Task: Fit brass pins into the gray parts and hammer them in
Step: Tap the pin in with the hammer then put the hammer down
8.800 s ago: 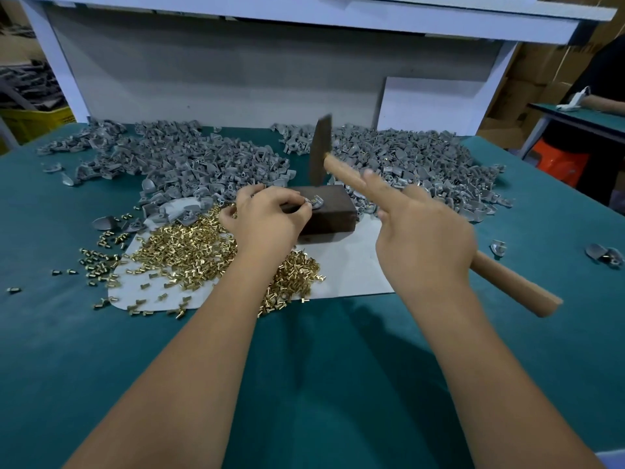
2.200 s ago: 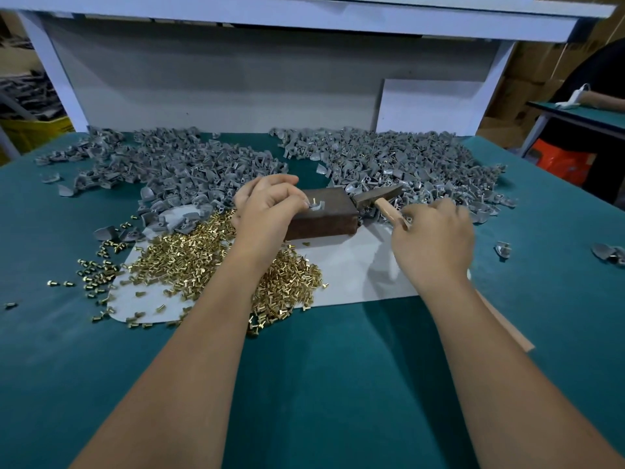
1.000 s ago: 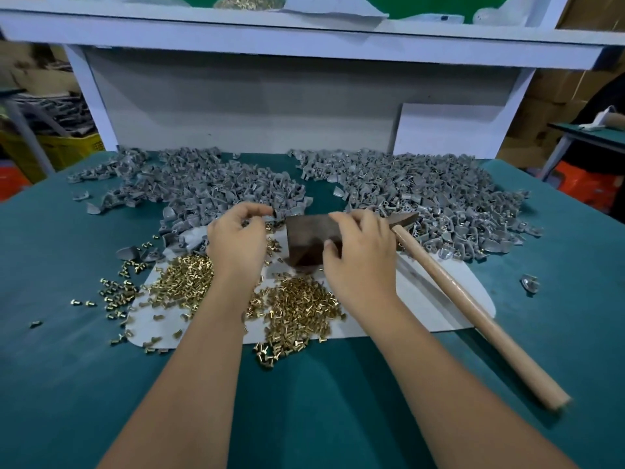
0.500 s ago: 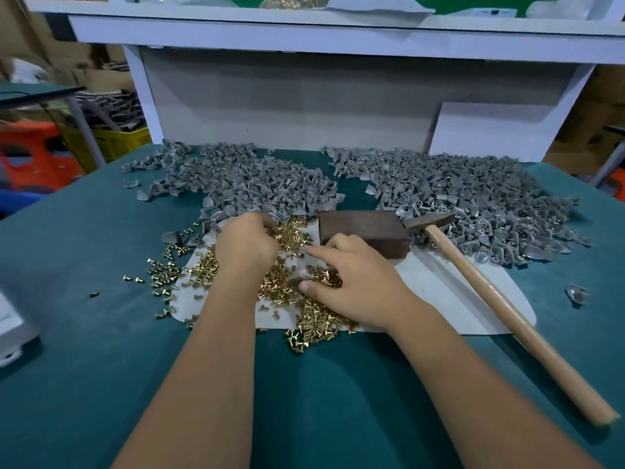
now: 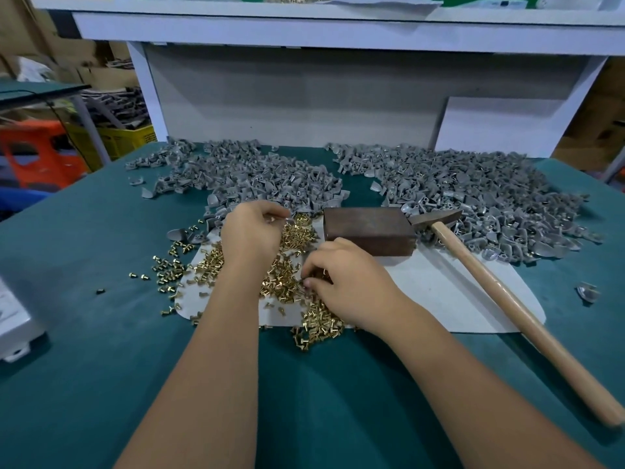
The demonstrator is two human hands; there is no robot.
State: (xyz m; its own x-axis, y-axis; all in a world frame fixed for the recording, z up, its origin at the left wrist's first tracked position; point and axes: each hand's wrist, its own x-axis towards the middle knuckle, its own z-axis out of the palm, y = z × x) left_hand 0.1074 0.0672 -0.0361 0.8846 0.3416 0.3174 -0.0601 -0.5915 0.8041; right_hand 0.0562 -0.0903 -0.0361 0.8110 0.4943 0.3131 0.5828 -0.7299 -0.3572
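My left hand point(image 5: 252, 233) hovers over the brass pins point(image 5: 297, 236) at the edge of the left heap of gray parts point(image 5: 250, 174), its curled fingers pinching a small gray part that is mostly hidden. Lower down, my right hand point(image 5: 351, 287) rests on the pins and pinches one at its fingertips. The brown block point(image 5: 368, 228) stands bare just beyond it. To the block's right the hammer point(image 5: 507, 306) lies on the table, head against the block, with no hand on it. A second heap of gray parts point(image 5: 473, 187) spreads at the back right.
The pins and block sit on a white sheet point(image 5: 456, 292) on the green table. One loose gray part point(image 5: 588, 292) lies at the right, and a white box point(image 5: 13, 319) sits at the left edge. A white shelf frame point(image 5: 148, 96) backs the table.
My right hand has laid the hammer down beside the block and come to the pins. My left hand has left the block for the edge of the gray heap.
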